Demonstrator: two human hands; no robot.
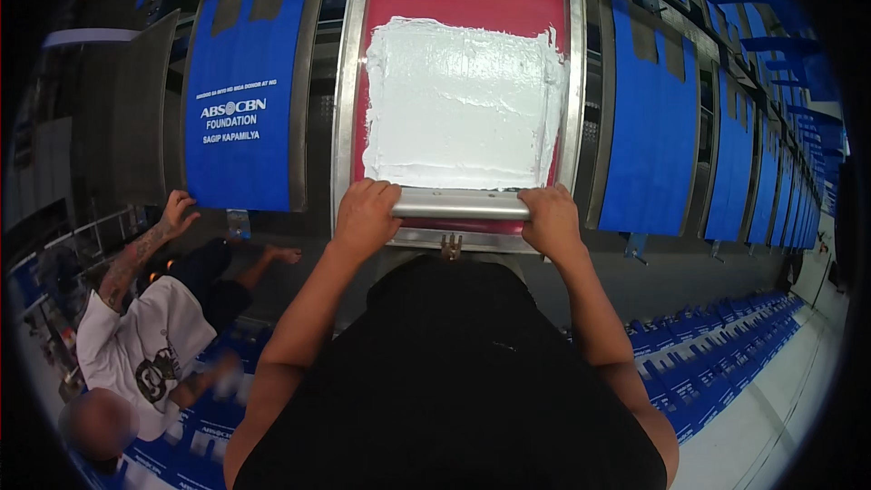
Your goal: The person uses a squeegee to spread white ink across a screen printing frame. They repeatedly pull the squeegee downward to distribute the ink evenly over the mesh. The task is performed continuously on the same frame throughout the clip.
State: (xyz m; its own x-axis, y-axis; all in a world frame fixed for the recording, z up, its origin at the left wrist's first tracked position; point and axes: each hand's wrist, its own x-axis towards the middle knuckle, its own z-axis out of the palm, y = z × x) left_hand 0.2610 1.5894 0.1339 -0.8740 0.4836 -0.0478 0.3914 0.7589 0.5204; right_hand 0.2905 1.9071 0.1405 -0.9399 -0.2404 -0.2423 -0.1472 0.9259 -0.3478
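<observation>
Each hand (369,216) grips the metal squeegee (463,207) below white ink (463,109)

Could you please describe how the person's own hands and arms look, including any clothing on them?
The left hand and right hand are both ungloved. The forearms are bare, with no sleeve, watch or bracelet visible. The person wears a plain black top with a small pale mark on it.
</observation>
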